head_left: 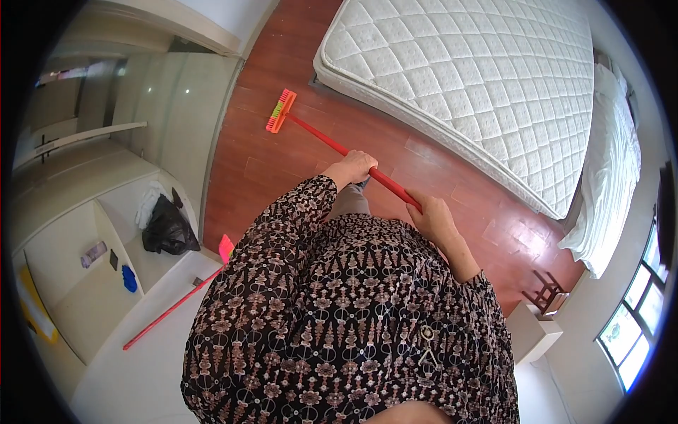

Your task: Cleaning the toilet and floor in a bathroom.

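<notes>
A long-handled floor brush [392, 182] with a red pole slants across the view in front of my body. Its orange head [287, 114] has pink and yellow-green bristles facing left, over the reddish wood-look floor [254, 164]. My left hand [357, 165] is wrapped around the middle of the pole. Nearer its upper end, my right hand [435, 216] grips the same pole. Both hands are in front of my waist, with a trouser leg partly visible below them.
A quilted mattress [450, 69] fills the upper right, its edge near the pole. An open cabinet [114, 212] at left holds a black plastic bag [167, 228] and a blue item [128, 278]. A second red pole [169, 310] leans there. A wooden stool [548, 291] stands at right.
</notes>
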Demonstrator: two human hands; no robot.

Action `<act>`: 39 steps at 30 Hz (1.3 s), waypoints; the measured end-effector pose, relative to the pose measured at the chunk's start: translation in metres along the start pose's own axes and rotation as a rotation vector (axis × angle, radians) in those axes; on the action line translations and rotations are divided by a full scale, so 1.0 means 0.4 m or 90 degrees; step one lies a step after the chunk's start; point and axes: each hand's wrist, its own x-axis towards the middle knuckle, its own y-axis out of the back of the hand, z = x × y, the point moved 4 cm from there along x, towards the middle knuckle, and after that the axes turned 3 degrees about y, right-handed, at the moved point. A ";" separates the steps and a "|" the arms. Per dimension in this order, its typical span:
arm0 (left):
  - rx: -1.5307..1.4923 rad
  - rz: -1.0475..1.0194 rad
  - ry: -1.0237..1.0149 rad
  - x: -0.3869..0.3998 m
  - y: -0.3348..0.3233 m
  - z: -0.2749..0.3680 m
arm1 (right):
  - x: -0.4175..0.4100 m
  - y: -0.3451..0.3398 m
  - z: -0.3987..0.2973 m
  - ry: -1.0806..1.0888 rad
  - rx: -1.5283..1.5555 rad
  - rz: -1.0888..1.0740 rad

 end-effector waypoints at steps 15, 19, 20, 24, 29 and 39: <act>-0.057 0.033 -0.087 0.009 -0.076 0.111 | -0.093 0.067 -0.019 -0.008 0.011 -0.018; -0.076 -0.008 -0.091 0.010 -0.047 0.141 | -0.105 0.097 -0.059 -0.028 -0.026 -0.003; -0.076 -0.039 -0.096 0.014 -0.038 0.157 | -0.111 0.110 -0.067 -0.049 -0.035 0.005; -0.112 -0.003 -0.122 0.064 -0.065 0.246 | -0.150 0.168 -0.037 -0.084 -0.075 0.035; -0.157 0.022 -0.118 0.060 -0.026 0.298 | -0.155 0.217 -0.030 -0.104 -0.048 0.138; -0.178 0.055 0.006 0.135 0.009 0.243 | -0.031 0.273 -0.041 -0.027 -0.093 0.123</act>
